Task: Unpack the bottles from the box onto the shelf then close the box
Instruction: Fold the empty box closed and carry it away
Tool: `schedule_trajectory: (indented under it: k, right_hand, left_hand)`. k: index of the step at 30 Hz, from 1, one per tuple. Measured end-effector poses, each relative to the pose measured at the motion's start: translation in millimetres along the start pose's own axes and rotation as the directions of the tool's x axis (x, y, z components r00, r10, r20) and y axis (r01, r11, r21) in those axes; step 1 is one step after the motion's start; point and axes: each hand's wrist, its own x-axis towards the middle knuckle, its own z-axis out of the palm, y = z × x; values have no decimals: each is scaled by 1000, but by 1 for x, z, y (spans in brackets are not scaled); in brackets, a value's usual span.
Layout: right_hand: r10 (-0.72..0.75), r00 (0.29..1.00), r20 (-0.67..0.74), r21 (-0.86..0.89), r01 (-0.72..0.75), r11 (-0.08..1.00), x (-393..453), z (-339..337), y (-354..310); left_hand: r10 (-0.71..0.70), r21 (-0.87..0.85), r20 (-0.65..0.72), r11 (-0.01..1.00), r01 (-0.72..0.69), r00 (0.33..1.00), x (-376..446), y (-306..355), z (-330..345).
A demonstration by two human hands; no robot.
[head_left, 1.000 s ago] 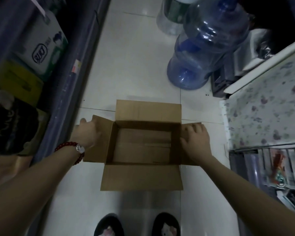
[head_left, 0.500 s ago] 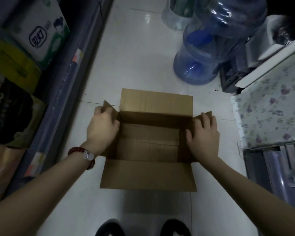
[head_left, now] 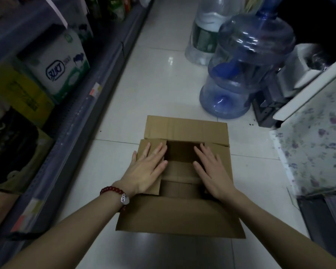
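A brown cardboard box (head_left: 182, 216) sits on the white tiled floor in front of me. Its two short side flaps are folded inward over the opening. My left hand (head_left: 147, 169) lies flat, fingers spread, on the left flap. My right hand (head_left: 211, 171) lies flat on the right flap. The far long flap (head_left: 186, 129) and the near long flap still stand outward. Between the hands a dark gap shows the box's bare inside; no bottles are visible in it. The shelf (head_left: 70, 121) runs along the left side of the aisle.
On the shelf stand a white and green carton (head_left: 60, 68), a yellow box (head_left: 21, 90) and dark packages. Two large blue water jugs (head_left: 241, 74) and a clear jug stand on the floor beyond the box. A flower-patterned counter (head_left: 314, 142) is at the right.
Both hands have pushed the side flaps from upright down and inward over the opening. The view has shifted closer over the box.
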Motion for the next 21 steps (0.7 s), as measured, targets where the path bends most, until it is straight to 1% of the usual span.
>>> schedule_trajectory:
  k: [4,8,12,13,15,18,21]
  right_hand:
    - [-18,1000,5,28,18,999,8,4,8]
    - [-32,999,-8,55,33,998,12,-8,19]
    - [-90,995,53,-107,96,990,8,-14,26]
    - [-97,994,47,-114,102,988,8,-14,27]
    - [-87,996,0,-81,87,993,16,-21,32]
    - [-39,998,-54,-91,34,995,38,-46,44]
    - [9,1000,-11,-47,-9,999,57,-74,46]
  left_hand:
    - [-9,73,-10,997,10,1000,22,1,7]
    - [-22,147,-8,989,22,1000,35,-4,10]
    - [5,175,-19,985,-2,1000,39,-7,13]
    - [4,167,-29,986,1,1000,39,-6,13]
    - [4,147,-40,989,2,999,38,-5,13]
    - [16,151,-42,989,-10,999,35,-6,10]
    - [17,142,-28,990,-13,999,33,-6,10]
